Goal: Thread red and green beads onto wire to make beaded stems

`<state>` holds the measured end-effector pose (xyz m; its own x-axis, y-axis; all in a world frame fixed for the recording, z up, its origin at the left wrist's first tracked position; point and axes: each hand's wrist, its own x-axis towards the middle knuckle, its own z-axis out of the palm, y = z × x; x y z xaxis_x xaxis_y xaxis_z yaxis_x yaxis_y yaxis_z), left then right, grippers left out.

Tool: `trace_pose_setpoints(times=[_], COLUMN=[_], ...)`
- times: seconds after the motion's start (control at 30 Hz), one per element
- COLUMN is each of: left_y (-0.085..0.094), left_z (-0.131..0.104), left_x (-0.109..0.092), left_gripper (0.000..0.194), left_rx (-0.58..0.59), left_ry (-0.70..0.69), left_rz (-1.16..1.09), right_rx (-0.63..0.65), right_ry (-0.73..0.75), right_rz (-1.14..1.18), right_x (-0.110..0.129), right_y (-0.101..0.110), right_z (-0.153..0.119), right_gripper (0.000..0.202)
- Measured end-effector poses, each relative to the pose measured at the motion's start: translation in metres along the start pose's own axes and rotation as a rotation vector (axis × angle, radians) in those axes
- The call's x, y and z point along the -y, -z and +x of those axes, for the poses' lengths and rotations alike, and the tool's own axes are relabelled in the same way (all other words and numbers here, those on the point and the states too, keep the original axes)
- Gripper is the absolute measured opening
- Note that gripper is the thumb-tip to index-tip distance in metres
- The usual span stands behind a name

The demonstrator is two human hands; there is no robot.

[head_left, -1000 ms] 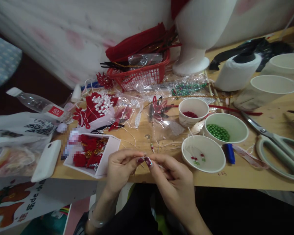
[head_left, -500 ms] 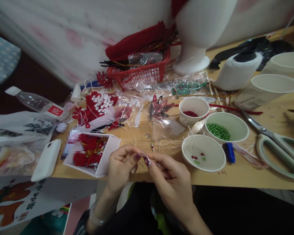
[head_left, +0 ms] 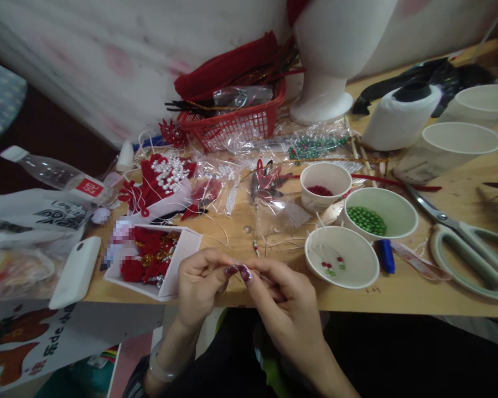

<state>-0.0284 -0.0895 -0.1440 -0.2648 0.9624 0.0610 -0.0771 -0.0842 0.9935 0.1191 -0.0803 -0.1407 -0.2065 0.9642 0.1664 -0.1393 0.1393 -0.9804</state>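
At the table's front edge my left hand [head_left: 201, 287] and my right hand [head_left: 284, 298] meet, thumbs and forefingers pinched tip to tip. What lies in the pinch is too small and too covered to make out. Just beyond the fingertips a thin strand with small red and green beads [head_left: 255, 247] lies on the wood. Right of my hands, a white paper cup [head_left: 315, 262] holds a few threads with red and green beads. Behind it stand a cup of green beads [head_left: 402, 213] and a cup of dark red beads [head_left: 344, 182].
Left of my hands sits a white box [head_left: 182, 254] of red and gold ornaments, with a white phone [head_left: 74, 271] beside it. Large scissors [head_left: 460, 224] and a blue cap-like piece [head_left: 385, 256] lie at right. Behind are a red basket [head_left: 232, 124], a thread cone [head_left: 402, 119] and a plastic bottle [head_left: 53, 171].
The view has shifted slightly, so everything sits a little further left. My fingertips have drawn closer together and the thumbs now touch or nearly touch.
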Motion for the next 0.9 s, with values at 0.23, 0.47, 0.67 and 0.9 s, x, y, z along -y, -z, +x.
trace_pose_setpoints(times=[0.23, 0.47, 0.67, 0.9], left_y=[0.005, 0.001, 0.005, 0.007], left_z=[-0.001, -0.006, -0.005, -0.008], left_x=[0.003, -0.006, -0.009, -0.008], left_gripper=[0.013, 0.008, 0.009, 0.008], left_rx=[-0.011, -0.083, -0.068, -0.086], left_ry=[-0.119, -0.452, -0.475, -0.527], left_rz=[0.143, 0.648, 0.677, 0.696], right_rx=[0.042, 0.028, 0.019, 0.022], right_ry=[-0.032, -0.126, -0.145, -0.218], right_rz=[0.035, 0.096, 0.151, 0.238], right_x=[-0.001, 0.001, 0.002, 0.006], right_y=[0.001, -0.002, -0.004, -0.002], right_z=[-0.001, 0.002, 0.002, 0.004], right_gripper=[0.015, 0.019, 0.016, 0.017])
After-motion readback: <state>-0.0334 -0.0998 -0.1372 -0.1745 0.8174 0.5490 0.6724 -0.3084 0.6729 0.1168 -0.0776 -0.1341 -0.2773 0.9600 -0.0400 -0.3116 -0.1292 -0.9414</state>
